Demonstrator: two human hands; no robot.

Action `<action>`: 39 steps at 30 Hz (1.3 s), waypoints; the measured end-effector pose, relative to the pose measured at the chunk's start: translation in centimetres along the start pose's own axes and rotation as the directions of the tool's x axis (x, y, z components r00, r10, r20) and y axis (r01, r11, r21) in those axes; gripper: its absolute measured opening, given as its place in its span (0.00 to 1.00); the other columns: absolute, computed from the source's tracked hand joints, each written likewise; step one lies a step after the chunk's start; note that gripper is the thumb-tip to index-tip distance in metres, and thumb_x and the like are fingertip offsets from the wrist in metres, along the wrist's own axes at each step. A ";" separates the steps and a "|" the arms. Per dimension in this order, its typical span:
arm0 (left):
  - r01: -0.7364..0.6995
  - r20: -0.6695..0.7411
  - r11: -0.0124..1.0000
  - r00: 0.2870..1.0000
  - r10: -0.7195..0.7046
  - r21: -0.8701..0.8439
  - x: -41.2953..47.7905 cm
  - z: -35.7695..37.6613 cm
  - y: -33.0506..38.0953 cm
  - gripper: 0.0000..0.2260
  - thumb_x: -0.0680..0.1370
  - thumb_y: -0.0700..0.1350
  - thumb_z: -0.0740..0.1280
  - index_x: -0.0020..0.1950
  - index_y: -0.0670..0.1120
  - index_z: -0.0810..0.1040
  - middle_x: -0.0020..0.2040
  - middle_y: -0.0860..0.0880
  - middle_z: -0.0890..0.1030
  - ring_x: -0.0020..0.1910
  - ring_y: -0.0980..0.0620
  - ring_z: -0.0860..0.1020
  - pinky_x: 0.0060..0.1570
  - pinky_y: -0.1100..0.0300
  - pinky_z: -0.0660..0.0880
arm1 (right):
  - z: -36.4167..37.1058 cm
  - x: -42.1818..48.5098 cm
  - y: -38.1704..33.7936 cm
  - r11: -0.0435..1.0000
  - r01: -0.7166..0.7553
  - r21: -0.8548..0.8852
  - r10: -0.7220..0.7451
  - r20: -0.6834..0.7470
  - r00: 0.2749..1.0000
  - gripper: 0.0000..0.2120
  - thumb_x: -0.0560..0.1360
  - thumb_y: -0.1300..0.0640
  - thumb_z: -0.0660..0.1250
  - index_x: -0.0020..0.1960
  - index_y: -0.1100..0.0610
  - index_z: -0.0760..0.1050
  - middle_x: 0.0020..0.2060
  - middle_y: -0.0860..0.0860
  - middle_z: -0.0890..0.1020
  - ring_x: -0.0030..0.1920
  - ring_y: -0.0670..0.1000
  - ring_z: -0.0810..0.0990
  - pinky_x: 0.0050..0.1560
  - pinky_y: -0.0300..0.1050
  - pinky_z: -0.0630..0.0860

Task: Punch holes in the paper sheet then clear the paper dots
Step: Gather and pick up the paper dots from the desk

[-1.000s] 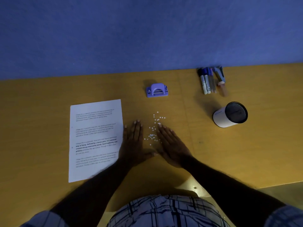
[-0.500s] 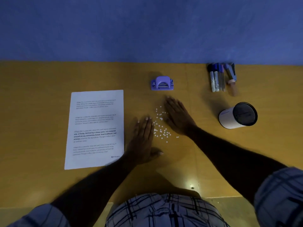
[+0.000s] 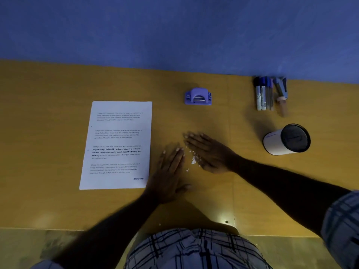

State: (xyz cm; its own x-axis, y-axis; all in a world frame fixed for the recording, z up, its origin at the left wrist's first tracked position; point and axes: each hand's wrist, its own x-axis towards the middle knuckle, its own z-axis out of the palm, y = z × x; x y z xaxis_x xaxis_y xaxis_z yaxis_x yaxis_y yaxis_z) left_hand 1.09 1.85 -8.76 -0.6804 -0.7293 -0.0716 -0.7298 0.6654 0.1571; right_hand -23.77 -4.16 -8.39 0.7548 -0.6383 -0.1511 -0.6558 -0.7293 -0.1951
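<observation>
Desk (image 3: 48, 133) first: sheet (image 3: 118, 144) lies at 9 o'clock of your hands, punch (image 3: 198, 96) at 12, both set clear of the sweep. Left hand (image 3: 169, 175) & right hand (image 3: 210, 154) lie flat, fingers together, as walls w/ the dots (image 3: 193, 159) between them, prob. to herd them into one pile.

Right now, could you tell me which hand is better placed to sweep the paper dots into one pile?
The right hand, probably. It lies tilted beside the paper dots, its edge against them. The left hand rests flat on the other side and can act as a stop.
</observation>
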 end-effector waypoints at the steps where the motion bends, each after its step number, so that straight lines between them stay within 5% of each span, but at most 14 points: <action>1: 0.017 0.009 1.000 1.000 -0.017 0.003 -0.2 -0.1 -0.4 0.41 0.77 0.68 0.52 0.76 0.36 0.58 0.79 0.38 0.54 0.79 0.41 0.49 0.72 0.36 0.55 | 0.1 -0.4 -0.2 0.999 0.032 -0.001 -0.032 0.019 0.999 0.37 0.76 0.48 0.55 0.79 0.61 0.48 0.79 0.59 0.50 0.79 0.56 0.45 0.77 0.58 0.51; 5: 0.115 0.054 0.993 0.992 -0.115 0.015 0.0 -0.3 -2.0 0.44 0.76 0.72 0.50 0.78 0.38 0.55 0.79 0.39 0.53 0.79 0.42 0.48 0.73 0.37 0.52 | 0.1 -1.7 -0.3 0.993 0.101 0.056 -0.103 0.024 0.994 0.36 0.77 0.47 0.55 0.79 0.60 0.47 0.80 0.57 0.50 0.79 0.55 0.46 0.78 0.56 0.48; 8: 0.135 0.058 0.991 0.989 -0.135 0.018 0.4 -0.3 -2.5 0.47 0.74 0.74 0.51 0.78 0.38 0.55 0.79 0.40 0.54 0.79 0.42 0.49 0.74 0.37 0.51 | -0.2 -1.8 0.1 0.983 -0.132 0.127 0.145 -0.099 0.984 0.32 0.79 0.50 0.55 0.79 0.61 0.52 0.79 0.57 0.54 0.79 0.56 0.50 0.77 0.58 0.52; 12: 0.161 0.077 0.987 0.984 -0.162 0.018 0.8 -0.3 -2.1 0.49 0.72 0.76 0.50 0.78 0.38 0.54 0.79 0.40 0.53 0.79 0.43 0.49 0.73 0.36 0.50 | -0.1 -0.5 -0.5 0.937 -0.337 0.093 0.342 -0.043 0.939 0.32 0.80 0.46 0.52 0.79 0.60 0.50 0.79 0.57 0.52 0.79 0.56 0.47 0.76 0.59 0.52; 17: 0.182 0.103 0.983 0.978 -0.184 0.024 0.9 -0.5 -1.5 0.51 0.71 0.77 0.49 0.78 0.37 0.54 0.79 0.39 0.52 0.79 0.43 0.47 0.74 0.36 0.46 | 0.5 -0.9 -2.4 0.965 -0.246 0.093 0.251 -0.045 0.967 0.35 0.77 0.45 0.54 0.78 0.62 0.52 0.79 0.59 0.53 0.79 0.57 0.49 0.78 0.57 0.50; 23: 0.007 0.091 1.000 0.996 -0.008 0.007 0.6 -0.1 0.3 0.45 0.74 0.73 0.51 0.77 0.39 0.58 0.79 0.40 0.55 0.79 0.43 0.49 0.73 0.35 0.50 | 1.3 -2.1 -4.5 0.977 -0.171 0.128 0.182 -0.079 0.980 0.35 0.78 0.47 0.58 0.79 0.61 0.52 0.79 0.59 0.52 0.79 0.56 0.49 0.78 0.56 0.49; 26: 0.080 0.082 0.997 0.993 -0.080 0.006 0.3 -0.4 0.8 0.44 0.75 0.73 0.50 0.77 0.39 0.57 0.79 0.40 0.55 0.79 0.43 0.49 0.73 0.36 0.49 | 0.9 -2.6 -5.2 0.940 -0.221 0.258 0.267 -0.155 0.951 0.31 0.79 0.51 0.59 0.78 0.62 0.56 0.78 0.59 0.56 0.79 0.57 0.52 0.77 0.58 0.53; 31: 0.136 0.029 0.991 0.990 -0.136 -0.007 -0.4 -2.2 -1.4 0.39 0.77 0.67 0.53 0.77 0.40 0.59 0.79 0.40 0.56 0.78 0.41 0.52 0.73 0.37 0.52 | 0.3 -4.1 -6.9 0.813 -0.360 0.458 0.518 -0.286 0.806 0.29 0.77 0.51 0.60 0.73 0.66 0.64 0.74 0.62 0.64 0.75 0.61 0.62 0.72 0.62 0.63; 39: -0.047 0.113 0.999 0.992 0.046 0.005 -4.5 -2.7 -4.1 0.45 0.73 0.73 0.54 0.78 0.42 0.57 0.79 0.41 0.54 0.79 0.42 0.49 0.72 0.35 0.55 | 1.6 -4.9 -10.5 0.752 -0.437 0.493 0.589 -0.206 0.782 0.38 0.75 0.48 0.69 0.75 0.66 0.60 0.76 0.61 0.61 0.77 0.59 0.58 0.75 0.60 0.58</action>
State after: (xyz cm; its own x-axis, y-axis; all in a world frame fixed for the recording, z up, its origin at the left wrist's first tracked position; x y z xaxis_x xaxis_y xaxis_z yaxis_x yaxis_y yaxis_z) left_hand 7.30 1.97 -6.44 -0.7167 -0.6750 -0.1753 -0.6971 0.7000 0.1550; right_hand -20.55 6.98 -7.17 0.2009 -0.9790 -0.0336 -0.8159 -0.1482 -0.5589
